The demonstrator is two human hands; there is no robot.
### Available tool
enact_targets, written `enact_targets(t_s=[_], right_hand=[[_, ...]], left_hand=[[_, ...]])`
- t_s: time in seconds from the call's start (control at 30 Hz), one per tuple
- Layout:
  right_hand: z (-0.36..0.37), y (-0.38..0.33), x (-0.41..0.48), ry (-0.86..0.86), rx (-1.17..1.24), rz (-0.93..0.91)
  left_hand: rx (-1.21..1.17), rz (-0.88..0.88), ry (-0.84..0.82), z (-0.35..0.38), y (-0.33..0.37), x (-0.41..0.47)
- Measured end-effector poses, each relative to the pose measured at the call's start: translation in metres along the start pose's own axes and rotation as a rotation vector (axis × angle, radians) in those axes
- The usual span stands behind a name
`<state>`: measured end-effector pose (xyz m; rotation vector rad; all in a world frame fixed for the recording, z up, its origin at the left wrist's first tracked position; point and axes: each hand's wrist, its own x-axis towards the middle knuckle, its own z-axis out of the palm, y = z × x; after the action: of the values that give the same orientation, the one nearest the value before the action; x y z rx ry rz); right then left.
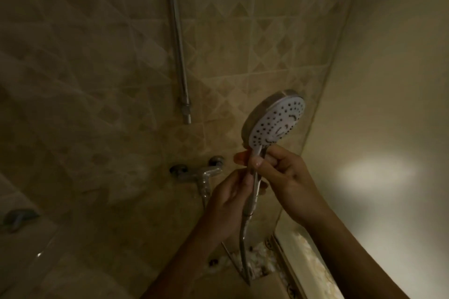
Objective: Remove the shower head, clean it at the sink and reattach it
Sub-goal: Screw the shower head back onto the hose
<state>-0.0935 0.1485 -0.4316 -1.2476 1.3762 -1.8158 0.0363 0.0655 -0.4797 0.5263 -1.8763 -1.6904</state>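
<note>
White-faced shower head sits at 3 o'clock of view centre. Right hand pinches its handle just under the face; left hand, at 7 o'clock, curls fingers round the lower handle.

The right hand covers the top of the shower head handle, and the left hand hides part of the mixer tap. The hose fades into dark blur low down. The wall pipe runs off the top edge. A blurred metal fitting at the left cannot be identified.
</note>
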Motion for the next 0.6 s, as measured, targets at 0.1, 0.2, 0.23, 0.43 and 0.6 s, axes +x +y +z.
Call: enact_targets(t_s=[0.1, 0.2, 0.23, 0.43, 0.6], right_hand=[[0.019, 0.019, 0.012, -0.092, 0.145, 0.031], [0.025, 0.049, 0.02, -0.198, 0.33, 0.107], [0.025, 0.06, 0.02, -0.245, 0.418, 0.153], [0.023, 0.131, 0.026, -0.136, 0.726, 0.395], [0.032, 0.204, 0.027, 0.212, 0.373, 0.638]], left_hand=[[-0.028, -0.029, -0.053, -0.027, -0.007, 0.008], [-0.1, -0.068, -0.108, -0.045, -0.019, 0.01], [-0.122, -0.079, -0.131, -0.049, -0.027, 0.01], [-0.028, -0.137, -0.022, -0.047, -0.079, 0.015], [0.159, -0.238, 0.149, -0.041, -0.122, 0.033]])
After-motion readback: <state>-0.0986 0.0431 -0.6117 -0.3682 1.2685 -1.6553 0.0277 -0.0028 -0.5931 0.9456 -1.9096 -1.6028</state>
